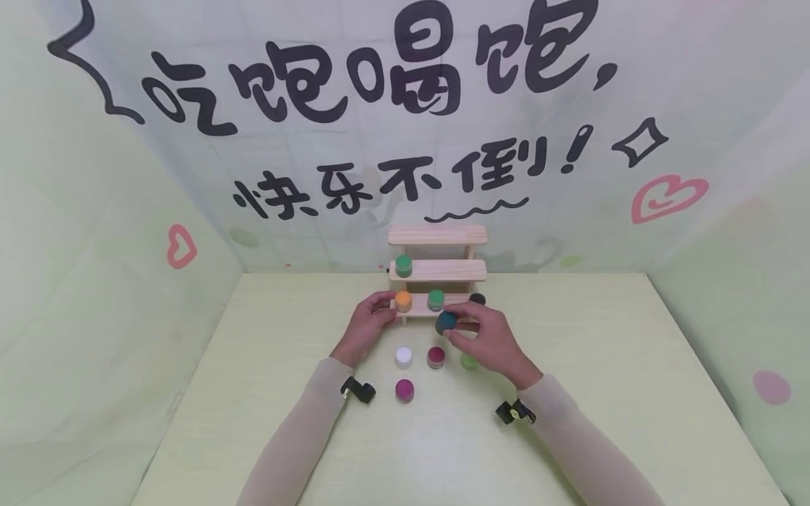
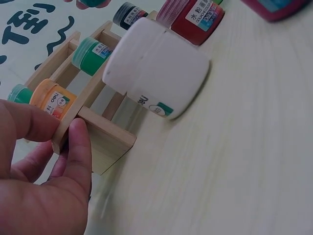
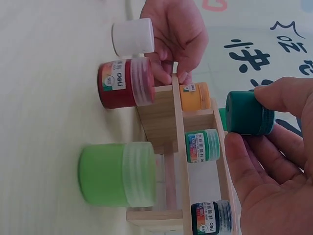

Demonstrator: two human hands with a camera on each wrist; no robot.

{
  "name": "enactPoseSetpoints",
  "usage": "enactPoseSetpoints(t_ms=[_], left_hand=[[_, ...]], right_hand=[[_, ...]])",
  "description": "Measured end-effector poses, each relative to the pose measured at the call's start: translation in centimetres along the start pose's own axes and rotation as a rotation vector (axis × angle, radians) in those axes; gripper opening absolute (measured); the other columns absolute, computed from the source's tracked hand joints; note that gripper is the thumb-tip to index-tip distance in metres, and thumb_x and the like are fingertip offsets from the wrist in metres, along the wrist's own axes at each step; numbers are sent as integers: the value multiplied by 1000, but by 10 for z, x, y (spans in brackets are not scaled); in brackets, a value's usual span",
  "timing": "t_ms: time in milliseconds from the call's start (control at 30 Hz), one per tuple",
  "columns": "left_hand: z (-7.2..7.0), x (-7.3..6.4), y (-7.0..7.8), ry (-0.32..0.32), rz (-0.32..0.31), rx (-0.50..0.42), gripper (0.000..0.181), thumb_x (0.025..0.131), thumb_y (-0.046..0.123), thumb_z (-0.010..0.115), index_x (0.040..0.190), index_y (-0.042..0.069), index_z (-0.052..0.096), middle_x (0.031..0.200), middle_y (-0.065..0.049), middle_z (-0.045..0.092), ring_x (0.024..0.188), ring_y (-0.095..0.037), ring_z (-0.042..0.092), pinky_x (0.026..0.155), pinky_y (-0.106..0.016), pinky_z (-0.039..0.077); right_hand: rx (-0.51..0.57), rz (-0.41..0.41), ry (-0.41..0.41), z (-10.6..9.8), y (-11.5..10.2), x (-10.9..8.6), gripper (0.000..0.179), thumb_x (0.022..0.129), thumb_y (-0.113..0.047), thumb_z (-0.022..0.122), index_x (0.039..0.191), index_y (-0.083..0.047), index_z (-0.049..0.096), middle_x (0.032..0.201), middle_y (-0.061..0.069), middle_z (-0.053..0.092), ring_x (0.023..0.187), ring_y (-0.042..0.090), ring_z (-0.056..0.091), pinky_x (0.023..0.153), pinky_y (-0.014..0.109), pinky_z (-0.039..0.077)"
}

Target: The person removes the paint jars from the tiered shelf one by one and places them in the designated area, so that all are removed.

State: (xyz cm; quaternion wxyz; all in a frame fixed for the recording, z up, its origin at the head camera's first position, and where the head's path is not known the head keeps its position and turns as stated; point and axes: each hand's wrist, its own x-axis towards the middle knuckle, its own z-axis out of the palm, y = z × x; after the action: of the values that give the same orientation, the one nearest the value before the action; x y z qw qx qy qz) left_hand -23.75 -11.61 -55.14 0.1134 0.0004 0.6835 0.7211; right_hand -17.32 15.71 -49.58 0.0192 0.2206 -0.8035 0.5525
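My right hand (image 1: 493,342) pinches a dark teal paint jar (image 3: 247,113) between thumb and fingers, in the air before the lowest tier of a three-tier wooden stand (image 1: 439,270). At that tier's left end, the thumb and fingers of my left hand (image 2: 46,166) grip the board's edge, next to an orange paint jar (image 2: 53,99). Also along the lowest tier are a green jar (image 3: 202,146) in the middle and a dark jar (image 3: 211,217) at the right end. Another green jar (image 1: 403,266) stands at the left of the middle tier.
In front of the stand, a white jar (image 1: 403,357), a dark red jar (image 1: 436,357) and a light green jar (image 3: 116,175) stand in a row on the pale table (image 1: 253,393). Nearer lies a magenta jar (image 1: 405,391). A printed cloth (image 1: 304,239) hangs behind.
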Motion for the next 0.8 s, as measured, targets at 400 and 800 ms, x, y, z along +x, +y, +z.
enactPoseSetpoints(t_ms=[400,800], left_hand=[[-2,2,-1,-4,15,-6,44,97,-1,65,140,4,62,129,-15,64,110,-18,67,99,-30,62],[-4,-1,-2,-38,27,27,44,98,1,64,142,7,62,132,-16,64,115,-19,67,100,-31,62]], right_hand=[[31,3,-21,6,-2,-18,43,88,4,78,130,-1,70,121,13,72,110,37,71,91,38,66],[26,-80,-77,14,0,-41,37,88,0,82,124,-4,73,118,8,76,106,28,75,88,43,66]])
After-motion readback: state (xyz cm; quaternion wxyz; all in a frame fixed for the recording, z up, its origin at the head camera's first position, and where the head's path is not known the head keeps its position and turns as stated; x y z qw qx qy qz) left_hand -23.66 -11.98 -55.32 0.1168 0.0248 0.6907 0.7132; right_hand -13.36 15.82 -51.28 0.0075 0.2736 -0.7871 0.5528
